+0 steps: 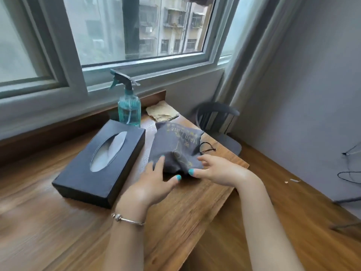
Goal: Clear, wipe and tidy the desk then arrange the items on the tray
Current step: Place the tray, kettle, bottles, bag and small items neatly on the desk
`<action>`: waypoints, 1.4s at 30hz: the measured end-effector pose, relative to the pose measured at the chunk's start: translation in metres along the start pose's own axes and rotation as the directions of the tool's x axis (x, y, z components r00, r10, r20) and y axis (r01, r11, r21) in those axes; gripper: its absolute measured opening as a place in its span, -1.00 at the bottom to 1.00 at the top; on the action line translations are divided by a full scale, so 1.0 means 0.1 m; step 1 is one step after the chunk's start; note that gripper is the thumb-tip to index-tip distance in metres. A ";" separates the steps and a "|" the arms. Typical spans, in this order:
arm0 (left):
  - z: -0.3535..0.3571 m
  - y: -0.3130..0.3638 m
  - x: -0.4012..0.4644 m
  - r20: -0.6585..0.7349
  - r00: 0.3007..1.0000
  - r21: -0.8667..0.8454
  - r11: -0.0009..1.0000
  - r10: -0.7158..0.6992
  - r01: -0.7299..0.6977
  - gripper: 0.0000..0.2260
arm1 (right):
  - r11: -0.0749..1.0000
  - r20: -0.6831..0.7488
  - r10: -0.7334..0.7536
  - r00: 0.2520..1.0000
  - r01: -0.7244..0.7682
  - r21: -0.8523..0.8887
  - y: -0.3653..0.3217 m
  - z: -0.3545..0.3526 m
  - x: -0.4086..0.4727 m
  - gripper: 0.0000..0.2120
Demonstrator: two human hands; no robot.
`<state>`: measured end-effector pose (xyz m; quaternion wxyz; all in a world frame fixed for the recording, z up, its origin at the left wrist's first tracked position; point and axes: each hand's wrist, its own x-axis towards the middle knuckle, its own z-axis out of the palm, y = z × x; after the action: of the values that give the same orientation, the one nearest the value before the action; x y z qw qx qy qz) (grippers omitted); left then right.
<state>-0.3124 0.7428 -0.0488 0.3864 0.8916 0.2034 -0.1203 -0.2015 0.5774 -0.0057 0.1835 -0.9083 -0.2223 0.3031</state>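
A grey drawstring bag (176, 142) with yellow lettering lies on the wooden desk (58, 222) near its right edge. My left hand (154, 182) touches the bag's near left side with straight fingers. My right hand (216, 170) reaches in from the right, its fingers spread at the bag's near right corner. A black tissue box (101, 163) sits left of the bag. Behind it stands a teal spray bottle (129, 106). A crumpled beige cloth (162, 113) lies at the desk's far right corner. No tray is in view.
A window runs along the wall behind the desk. A dark chair (216, 122) stands past the desk's right edge. Wooden floor lies to the right, with thin black cords (349, 173) and small scraps near the wall.
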 end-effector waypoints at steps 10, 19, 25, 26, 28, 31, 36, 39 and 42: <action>0.59 0.49 0.66 -0.392 0.879 -0.134 0.962 -0.273 0.239 -0.32 | 0.845 0.142 -0.467 0.872 0.488 -0.219 -0.09 -0.57 1.99 0.06; 1.10 0.64 1.08 -0.677 0.614 -0.223 0.907 -0.407 0.356 -0.32 | 0.619 0.326 -0.754 0.571 0.783 0.060 0.04 -0.54 2.53 -0.28; 1.04 0.37 1.15 -0.863 0.460 -0.147 0.975 -0.209 0.168 -0.41 | 0.700 -0.051 -0.714 0.698 0.714 -0.027 0.55 -0.38 2.15 -0.33; 0.97 0.31 1.14 -0.851 0.494 -0.092 0.977 -0.177 0.192 -0.40 | 0.723 -0.134 -0.684 0.717 0.691 0.006 0.67 -0.31 2.03 -0.34; 0.82 0.25 1.12 -0.838 0.521 0.010 0.950 -0.162 0.312 -0.38 | 0.748 -0.211 -0.622 0.754 0.652 0.123 0.90 -0.20 1.76 -0.37; 0.72 0.28 1.16 -0.873 0.423 -0.035 0.897 -0.241 0.440 -0.46 | 0.768 -0.105 -0.597 0.796 0.604 0.211 1.16 -0.12 1.37 -0.44; 0.83 0.31 1.06 -0.802 0.325 -0.449 0.864 -0.502 0.226 -0.49 | 0.759 -0.160 -0.600 0.784 0.621 0.198 1.01 -0.42 1.50 -0.66; 0.82 0.28 1.07 -0.669 0.377 -0.550 0.768 -0.640 0.328 -0.23 | 0.836 -0.021 -0.465 0.885 0.448 0.317 0.62 -0.53 1.91 -0.46; 0.66 0.27 1.19 -0.567 0.441 -0.581 0.718 -0.695 0.384 -0.01 | 0.831 0.155 -0.380 0.912 0.263 0.491 0.33 -0.43 2.16 -0.11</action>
<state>-0.1985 0.7097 -0.1203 0.3629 0.6498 0.6422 0.1836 -0.0099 0.6527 -0.0902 0.4127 -0.7430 -0.3159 0.4218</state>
